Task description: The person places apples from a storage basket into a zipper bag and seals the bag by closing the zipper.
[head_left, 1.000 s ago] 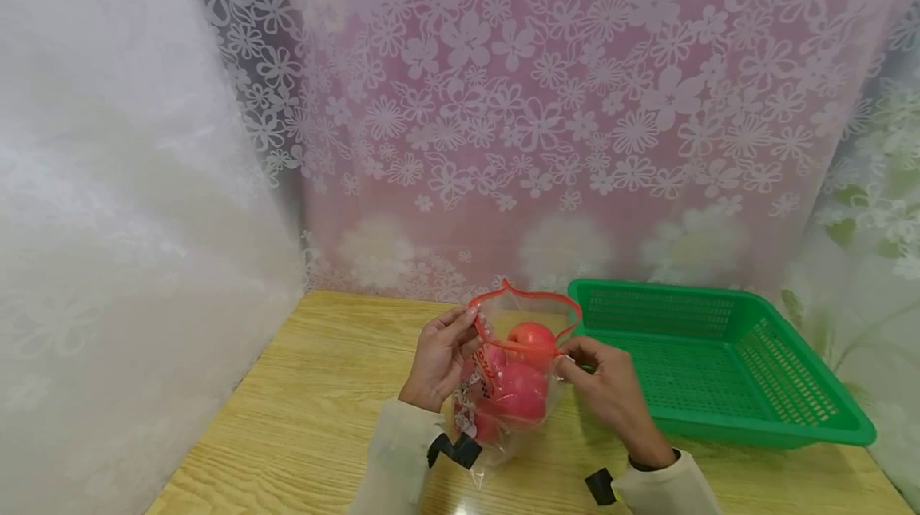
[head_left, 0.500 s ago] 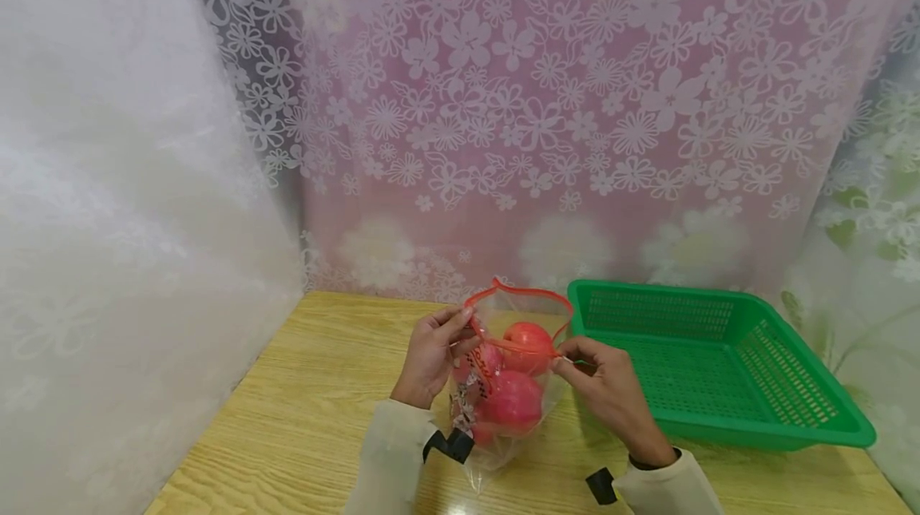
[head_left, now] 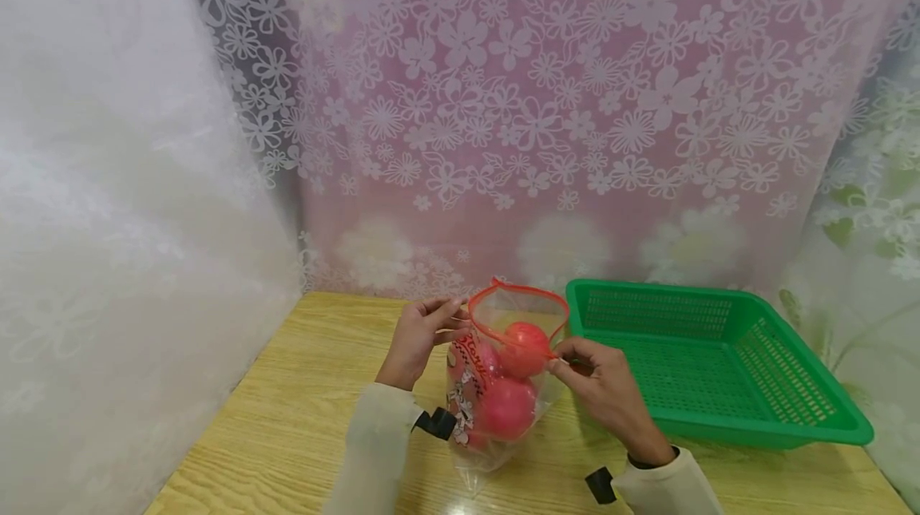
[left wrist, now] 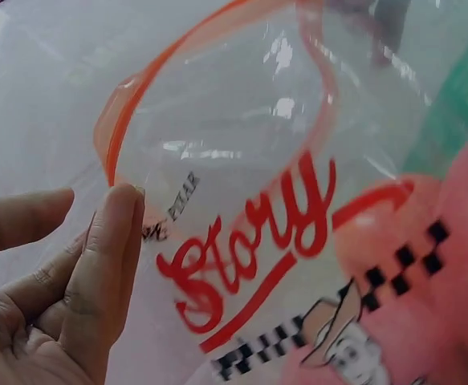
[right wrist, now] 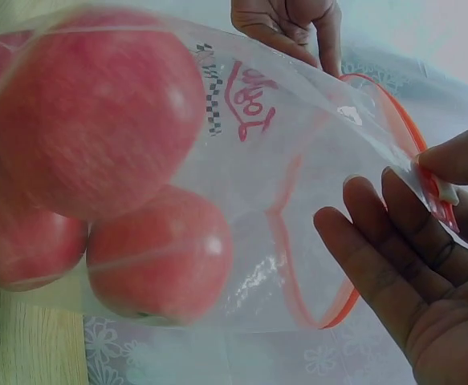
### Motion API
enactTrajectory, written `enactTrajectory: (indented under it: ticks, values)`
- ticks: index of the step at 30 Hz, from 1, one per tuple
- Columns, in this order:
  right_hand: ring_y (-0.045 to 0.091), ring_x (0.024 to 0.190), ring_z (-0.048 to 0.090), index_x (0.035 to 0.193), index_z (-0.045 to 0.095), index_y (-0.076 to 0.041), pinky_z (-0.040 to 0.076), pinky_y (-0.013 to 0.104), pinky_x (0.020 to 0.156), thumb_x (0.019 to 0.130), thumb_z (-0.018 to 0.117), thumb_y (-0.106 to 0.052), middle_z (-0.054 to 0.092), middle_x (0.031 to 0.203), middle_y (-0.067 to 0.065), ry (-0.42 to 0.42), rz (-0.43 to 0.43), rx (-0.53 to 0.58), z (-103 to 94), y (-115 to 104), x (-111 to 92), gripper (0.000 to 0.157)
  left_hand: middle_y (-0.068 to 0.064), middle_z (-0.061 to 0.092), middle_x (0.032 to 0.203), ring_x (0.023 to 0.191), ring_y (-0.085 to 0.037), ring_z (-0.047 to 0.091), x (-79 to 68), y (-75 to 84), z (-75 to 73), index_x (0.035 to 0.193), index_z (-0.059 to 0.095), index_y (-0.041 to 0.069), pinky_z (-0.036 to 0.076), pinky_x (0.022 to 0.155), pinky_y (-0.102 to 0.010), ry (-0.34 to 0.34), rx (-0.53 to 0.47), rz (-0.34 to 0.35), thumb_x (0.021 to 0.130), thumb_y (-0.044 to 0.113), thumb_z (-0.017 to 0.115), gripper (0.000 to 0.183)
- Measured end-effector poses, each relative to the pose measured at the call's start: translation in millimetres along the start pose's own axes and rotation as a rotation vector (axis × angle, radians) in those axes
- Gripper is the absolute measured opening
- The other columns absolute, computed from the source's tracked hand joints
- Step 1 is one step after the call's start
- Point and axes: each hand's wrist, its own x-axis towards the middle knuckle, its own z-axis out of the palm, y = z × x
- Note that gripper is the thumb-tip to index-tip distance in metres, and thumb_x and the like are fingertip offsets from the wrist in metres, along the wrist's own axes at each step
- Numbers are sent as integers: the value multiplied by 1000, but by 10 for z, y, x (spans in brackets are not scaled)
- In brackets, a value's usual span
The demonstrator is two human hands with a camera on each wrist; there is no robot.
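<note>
A clear zip bag [head_left: 474, 411] with a red rim and printed lettering stands on the table, its mouth spread wide. Several red apples [right wrist: 97, 112] lie inside it. My right hand [head_left: 600, 379] pinches the near right corner of the rim, by the white zip slider [right wrist: 448, 193]. At the opposite side of the mouth is my left hand [head_left: 424, 339]. In the left wrist view its fingertips [left wrist: 121, 204] touch the bag just below the rim, while the thumb stands apart from them.
A green plastic basket [head_left: 719, 419] with slotted walls sits right of the bag, close to my right hand. The wooden table [head_left: 287, 411] ends at a pink floral curtain [head_left: 460, 243] behind and a white sheet [head_left: 144, 259] on the left.
My left hand has slid a little leftward and loosened from the rim, its thumb now apart. The bag has shifted slightly left. My right hand has hardly moved and keeps its pinch.
</note>
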Motion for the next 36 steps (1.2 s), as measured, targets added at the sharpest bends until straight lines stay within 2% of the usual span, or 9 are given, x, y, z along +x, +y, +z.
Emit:
enactTrajectory:
  ticks: [4, 9, 12, 14, 19, 21, 28, 33, 36]
  values:
    - [8, 74, 65, 90, 69, -3, 57, 25, 70, 90, 68, -8, 66, 83, -4, -6, -41, -6, -7, 13, 2, 5, -5, 68, 86, 73, -14, 68, 106, 36, -76, 119, 61, -8, 60, 75, -32, 17, 98, -1, 97, 17, 60, 33]
    - [8, 73, 64, 89, 69, -5, 57, 25, 68, 89, 68, -3, 67, 82, -3, -11, -99, -15, -7, 32, 5, 2, -14, 68, 95, 76, -17, 68, 256, 25, -162, 116, 64, -3, 59, 78, -36, 33, 190, -9, 96, 18, 61, 29]
    - [7, 73, 64, 89, 69, -7, 57, 25, 67, 88, 68, -1, 67, 82, -3, -12, -119, -14, -5, 32, 3, 6, -19, 66, 103, 83, -21, 68, 336, -3, -195, 116, 65, 0, 59, 80, -38, 17, 259, -20, 96, 16, 61, 27]
    - [7, 73, 65, 88, 69, -5, 58, 25, 67, 89, 68, -3, 68, 82, -3, -14, -128, -10, -6, 28, 3, 3, -20, 66, 108, 91, -28, 67, 389, -28, -214, 118, 65, 0, 58, 82, -39, -8, 313, -25, 96, 16, 61, 27]
    - [6, 74, 65, 87, 68, -7, 58, 25, 67, 88, 67, 0, 68, 82, -1, -17, -164, -3, -9, 35, 15, 7, -19, 62, 118, 110, -41, 57, 518, -35, -245, 123, 62, -1, 57, 87, -41, -121, 431, -54, 98, 14, 59, 30]
    - [6, 73, 65, 87, 68, -9, 58, 25, 66, 87, 67, 4, 68, 82, 0, -16, -176, 0, -12, 35, 20, 13, -19, 58, 125, 113, -40, 56, 568, -19, -248, 126, 61, -1, 54, 91, -43, -184, 472, -59, 98, 13, 58, 31]
    - [5, 71, 63, 85, 67, -9, 57, 25, 63, 88, 66, 4, 67, 80, -4, -27, -176, 1, -5, 40, 17, 13, -17, 51, 138, 125, -33, 50, 671, 8, -209, 136, 51, -1, 46, 102, -47, -374, 590, -57, 100, 13, 53, 38]
    - [6, 69, 62, 84, 67, -8, 57, 25, 62, 88, 66, 4, 66, 80, -5, -32, -191, -3, -1, 48, 21, 13, -10, 47, 144, 133, -29, 43, 706, 24, -125, 142, 47, 9, 42, 106, -47, -458, 655, -53, 102, 18, 50, 42]
    - [6, 69, 61, 85, 68, -10, 56, 25, 61, 88, 66, 4, 66, 80, -4, -37, -207, 9, -3, 40, 28, 15, -8, 44, 147, 136, -28, 39, 715, 39, -74, 145, 44, 12, 38, 109, -48, -484, 676, -59, 102, 17, 48, 43]
